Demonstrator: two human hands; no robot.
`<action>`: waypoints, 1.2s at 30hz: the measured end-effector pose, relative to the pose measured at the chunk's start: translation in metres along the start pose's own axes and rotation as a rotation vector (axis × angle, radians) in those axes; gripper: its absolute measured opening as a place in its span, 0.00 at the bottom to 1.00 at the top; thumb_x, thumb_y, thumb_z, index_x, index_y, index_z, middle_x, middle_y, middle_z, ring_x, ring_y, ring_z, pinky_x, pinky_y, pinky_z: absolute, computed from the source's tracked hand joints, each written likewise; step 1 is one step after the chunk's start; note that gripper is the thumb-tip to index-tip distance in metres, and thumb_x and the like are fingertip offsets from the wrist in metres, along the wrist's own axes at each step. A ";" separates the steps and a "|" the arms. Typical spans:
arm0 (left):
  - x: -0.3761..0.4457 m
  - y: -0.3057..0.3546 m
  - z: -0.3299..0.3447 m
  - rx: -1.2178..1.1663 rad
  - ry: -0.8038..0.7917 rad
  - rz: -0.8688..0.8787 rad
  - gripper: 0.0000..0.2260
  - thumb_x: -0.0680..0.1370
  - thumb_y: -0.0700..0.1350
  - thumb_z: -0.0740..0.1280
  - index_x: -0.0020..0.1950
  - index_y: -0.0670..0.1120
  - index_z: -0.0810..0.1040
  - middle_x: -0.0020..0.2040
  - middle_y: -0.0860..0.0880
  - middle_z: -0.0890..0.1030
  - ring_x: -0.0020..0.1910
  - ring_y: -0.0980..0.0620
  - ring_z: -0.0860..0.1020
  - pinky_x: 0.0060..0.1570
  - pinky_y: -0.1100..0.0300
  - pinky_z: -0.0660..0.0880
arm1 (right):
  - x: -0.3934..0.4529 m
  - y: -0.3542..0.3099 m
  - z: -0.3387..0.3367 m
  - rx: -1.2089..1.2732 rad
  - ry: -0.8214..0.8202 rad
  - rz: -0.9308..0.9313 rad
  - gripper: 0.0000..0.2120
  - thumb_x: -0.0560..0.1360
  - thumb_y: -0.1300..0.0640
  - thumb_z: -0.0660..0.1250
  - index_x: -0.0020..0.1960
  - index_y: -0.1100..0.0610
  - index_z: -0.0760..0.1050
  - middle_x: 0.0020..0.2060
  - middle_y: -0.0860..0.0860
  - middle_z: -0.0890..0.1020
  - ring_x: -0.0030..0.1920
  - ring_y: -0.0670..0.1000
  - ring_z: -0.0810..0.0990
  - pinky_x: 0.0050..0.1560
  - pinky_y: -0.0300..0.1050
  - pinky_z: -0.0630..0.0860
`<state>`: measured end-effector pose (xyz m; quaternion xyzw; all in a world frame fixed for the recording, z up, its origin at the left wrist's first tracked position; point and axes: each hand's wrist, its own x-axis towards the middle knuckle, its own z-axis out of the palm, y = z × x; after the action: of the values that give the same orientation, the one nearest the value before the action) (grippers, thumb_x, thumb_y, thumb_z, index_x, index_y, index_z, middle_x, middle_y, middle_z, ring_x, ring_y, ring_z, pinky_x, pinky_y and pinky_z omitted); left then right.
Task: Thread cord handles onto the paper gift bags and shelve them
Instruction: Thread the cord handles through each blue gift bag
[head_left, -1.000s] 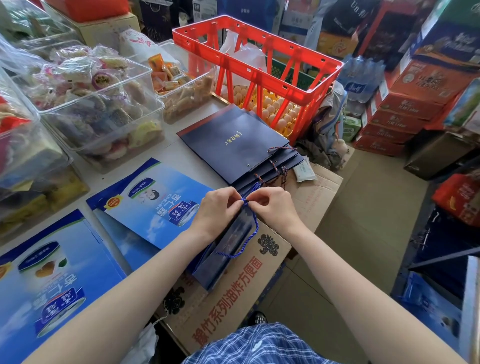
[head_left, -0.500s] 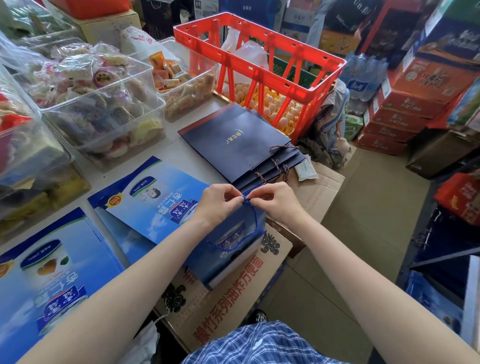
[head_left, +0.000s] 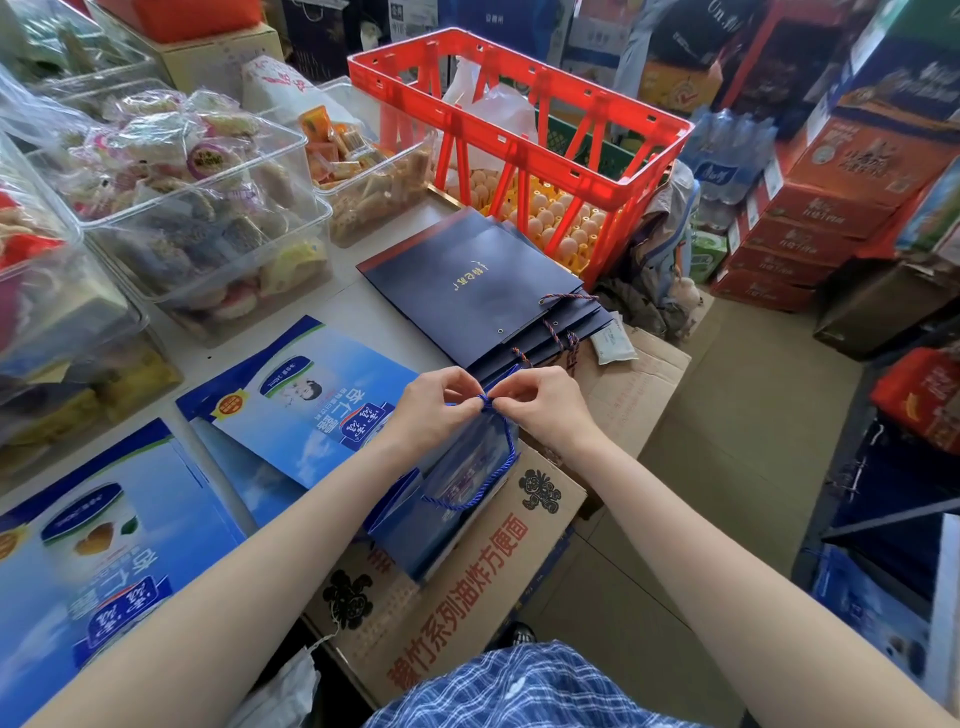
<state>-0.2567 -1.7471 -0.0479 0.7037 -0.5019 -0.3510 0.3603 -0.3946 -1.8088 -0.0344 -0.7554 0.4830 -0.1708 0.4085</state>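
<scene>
A blue paper gift bag (head_left: 441, 499) hangs tilted over a cardboard box, held up at its top edge. My left hand (head_left: 434, 408) and my right hand (head_left: 540, 405) meet above it, and both pinch the end of a blue cord (head_left: 485, 402). The cord's loop (head_left: 498, 478) droops down across the bag's face. Behind my hands lies a flat stack of navy gift bags (head_left: 467, 291) with twisted cord handles at their near edge. Flat blue printed bags (head_left: 311, 405) lie on the table to the left.
A red plastic crate (head_left: 519, 114) over trays of eggs stands behind the navy stack. Clear bins of wrapped snacks (head_left: 197, 208) fill the left of the table. A brown cardboard box (head_left: 467, 597) sits under the bag. Stacked cartons (head_left: 810, 218) line the right side.
The bag has swung round from edge-on, so its printed face shows. Both hands have stayed together at the cord end, shifting slightly.
</scene>
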 end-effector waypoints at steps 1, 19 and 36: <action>0.000 0.000 0.000 -0.006 0.011 -0.002 0.03 0.75 0.40 0.68 0.42 0.46 0.77 0.43 0.49 0.80 0.45 0.53 0.79 0.40 0.69 0.70 | 0.000 0.000 0.000 -0.002 -0.017 -0.003 0.06 0.73 0.63 0.69 0.48 0.60 0.83 0.43 0.52 0.84 0.42 0.45 0.79 0.40 0.28 0.72; 0.009 0.000 -0.012 0.233 -0.089 0.173 0.02 0.74 0.39 0.70 0.45 0.42 0.81 0.41 0.50 0.79 0.44 0.55 0.78 0.48 0.64 0.75 | 0.015 0.002 -0.011 -0.044 -0.216 -0.077 0.09 0.71 0.68 0.67 0.41 0.55 0.80 0.34 0.45 0.79 0.38 0.45 0.76 0.48 0.44 0.74; 0.012 -0.013 -0.011 0.246 -0.071 0.208 0.03 0.73 0.45 0.71 0.42 0.48 0.79 0.36 0.61 0.75 0.38 0.63 0.74 0.42 0.64 0.70 | 0.013 0.008 0.003 0.234 -0.104 0.074 0.13 0.71 0.66 0.69 0.37 0.49 0.81 0.37 0.49 0.84 0.46 0.51 0.82 0.55 0.51 0.78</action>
<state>-0.2379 -1.7540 -0.0552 0.6738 -0.6237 -0.2724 0.2877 -0.3917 -1.8200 -0.0446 -0.6921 0.4655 -0.1714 0.5243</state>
